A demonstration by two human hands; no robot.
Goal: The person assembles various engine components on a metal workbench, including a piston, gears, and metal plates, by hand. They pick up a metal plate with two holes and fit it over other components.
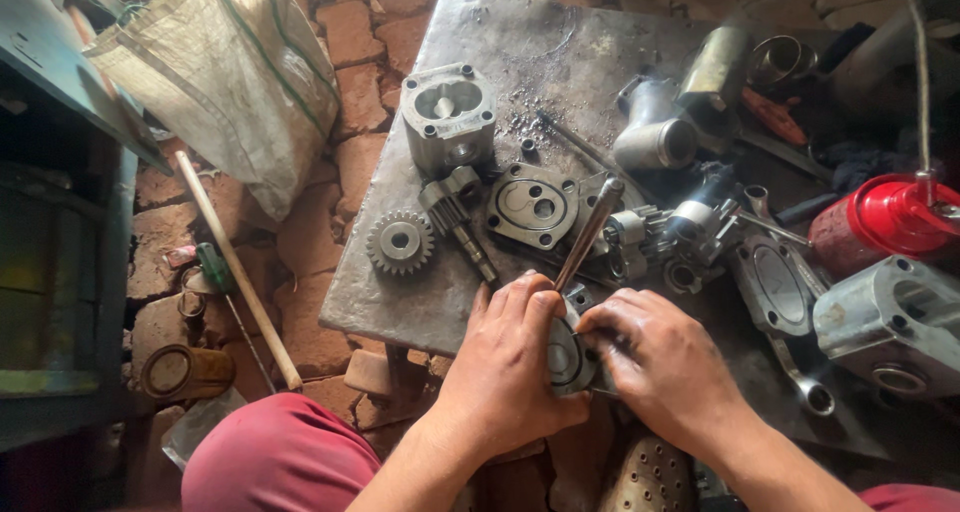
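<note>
Grease darkens both hands as they close around a small grey metal plate [568,357] at the near edge of the counter [520,52]. The plate is rounded, with an oval groove on its face and a dull, oily sheen; only its middle shows between the fingers. The left hand [510,357] wraps over it from one side, fingers curled and pressed onto its face, and the right hand [655,357] grips the other side, fingertips bent in against the rim. A slim metal rod [590,234] slants up and away from the plate just past the left fingers; which hand steadies it I cannot tell. Beyond the left hand lie a toothed gear [400,242], a geared shaft [455,217] and a dark cover plate [533,208] with two round holes, and farther off stands a squarish pump housing [448,117], its open bore holding nothing that I can see. Beyond the right hand sits a heap of grey fittings [660,237], with a red oil can [880,220] and another grey housing [895,322] out to the right. Off to the far left a pale woven sack [235,82] slumps on the brick floor [350,32], its contents hidden, and a wooden stick [238,269] lies near it.
</note>
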